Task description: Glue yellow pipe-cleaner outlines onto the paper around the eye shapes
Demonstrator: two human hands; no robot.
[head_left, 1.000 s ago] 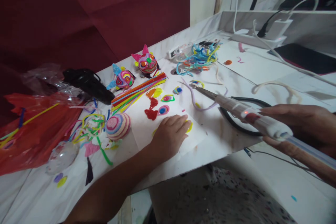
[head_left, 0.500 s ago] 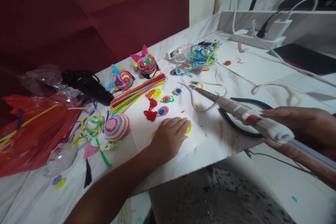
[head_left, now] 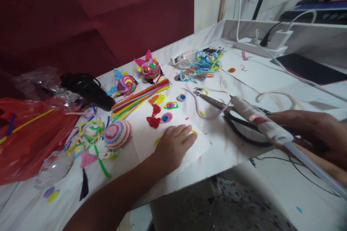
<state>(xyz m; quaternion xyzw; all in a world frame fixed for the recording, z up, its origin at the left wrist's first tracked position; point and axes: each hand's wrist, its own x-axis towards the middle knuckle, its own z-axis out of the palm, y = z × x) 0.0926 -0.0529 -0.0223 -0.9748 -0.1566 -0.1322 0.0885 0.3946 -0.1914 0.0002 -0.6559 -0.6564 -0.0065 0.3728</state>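
Observation:
My left hand [head_left: 173,146] lies palm down on a sheet of white paper [head_left: 141,140], its fingers stretched forward. A bit of yellow pipe cleaner [head_left: 193,131] shows beyond its fingertips. At the right, my right hand [head_left: 314,133] is closed around a white hot glue gun [head_left: 260,119] with a red light lit. A translucent glue stick [head_left: 311,162] sticks out of its back, and its nozzle points forward and left above black-handled scissors [head_left: 217,103] lying on the table. Eye-shaped coiled pieces [head_left: 166,117] and a red piece [head_left: 154,121] rest ahead of my left hand.
Behind the paper lie a bundle of pipe cleaners [head_left: 141,97] and two decorated animal heads [head_left: 150,68]. A striped dome [head_left: 118,133], a black hair-dryer-like object [head_left: 86,90] and a red plastic bag [head_left: 29,140] are left. A power strip [head_left: 260,47] with cables stands back right.
The glue gun has shifted slightly back and right, and more of the scissors' handles shows. My left hand stays on the paper. The camera view has moved a little.

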